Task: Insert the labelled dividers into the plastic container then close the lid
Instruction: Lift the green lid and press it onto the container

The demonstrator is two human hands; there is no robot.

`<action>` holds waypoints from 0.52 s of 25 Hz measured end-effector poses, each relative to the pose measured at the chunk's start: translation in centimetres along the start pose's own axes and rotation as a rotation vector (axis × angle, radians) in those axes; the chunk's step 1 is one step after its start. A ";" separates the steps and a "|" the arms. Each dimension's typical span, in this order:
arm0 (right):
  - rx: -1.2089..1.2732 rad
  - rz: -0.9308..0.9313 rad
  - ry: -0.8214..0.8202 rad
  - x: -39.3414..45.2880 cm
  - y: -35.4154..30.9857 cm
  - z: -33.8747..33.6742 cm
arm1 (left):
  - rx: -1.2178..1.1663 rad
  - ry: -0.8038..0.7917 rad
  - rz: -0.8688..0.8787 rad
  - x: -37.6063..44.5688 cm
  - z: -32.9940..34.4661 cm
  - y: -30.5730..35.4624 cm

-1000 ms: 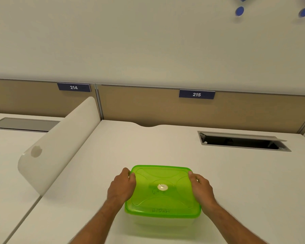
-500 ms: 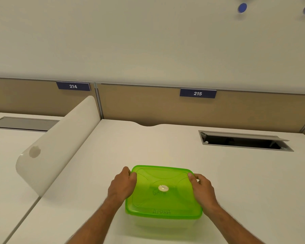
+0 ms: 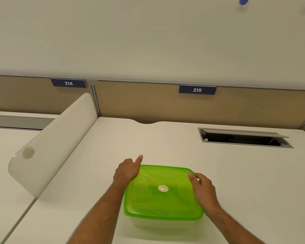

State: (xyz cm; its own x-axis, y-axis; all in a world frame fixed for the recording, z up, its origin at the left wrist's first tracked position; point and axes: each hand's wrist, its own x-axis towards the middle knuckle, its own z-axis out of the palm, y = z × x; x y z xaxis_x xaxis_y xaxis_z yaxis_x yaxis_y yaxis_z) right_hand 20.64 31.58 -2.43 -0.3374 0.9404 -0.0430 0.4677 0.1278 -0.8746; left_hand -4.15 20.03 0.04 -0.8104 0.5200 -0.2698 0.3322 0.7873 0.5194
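A clear plastic container (image 3: pixel 163 224) stands near the front of the white desk, covered by its translucent green lid (image 3: pixel 163 192). Through the lid I read handwritten words, "ALPHA" and a fainter one above it, on dividers inside. My left hand (image 3: pixel 127 170) rests against the lid's far left corner, with its thumb raised off the lid and pointing away. My right hand (image 3: pixel 202 188) holds the lid's right edge, thumb on top near the far right corner and fingers curled over the side.
A white curved side panel (image 3: pixel 48 147) rises along the desk's left edge. An open cable hatch (image 3: pixel 243 138) is sunk into the desk at the back right. Beige partitions with tags 214 (image 3: pixel 68 83) and 215 (image 3: pixel 197 90) close off the back.
My left thumb has lifted off the lid and now points away from me. The right hand has stayed on the right edge. The view has shifted slightly.
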 end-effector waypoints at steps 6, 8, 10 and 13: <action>-0.002 -0.015 0.010 0.1 0.2 0.1 | -0.022 -0.075 0.055 1.5 0.5 -0.5; -0.007 -0.021 0.011 0.2 0.1 0.2 | -0.064 -0.040 0.036 1.2 0.5 -0.3; -0.013 -0.025 0.015 0.1 0.1 0.2 | -0.071 -0.031 0.057 1.3 0.4 -0.3; -0.014 -0.027 0.019 0.0 0.0 0.1 | -0.097 -0.045 0.034 1.8 0.4 -0.1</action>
State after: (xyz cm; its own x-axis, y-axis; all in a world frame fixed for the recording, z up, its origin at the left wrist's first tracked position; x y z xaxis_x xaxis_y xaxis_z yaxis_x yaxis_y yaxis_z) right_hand 20.58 31.57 -2.44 -0.3349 0.9422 -0.0098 0.4698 0.1579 -0.8685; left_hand -5.42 21.02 -0.80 -0.7761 0.5618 -0.2863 0.3091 0.7347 0.6039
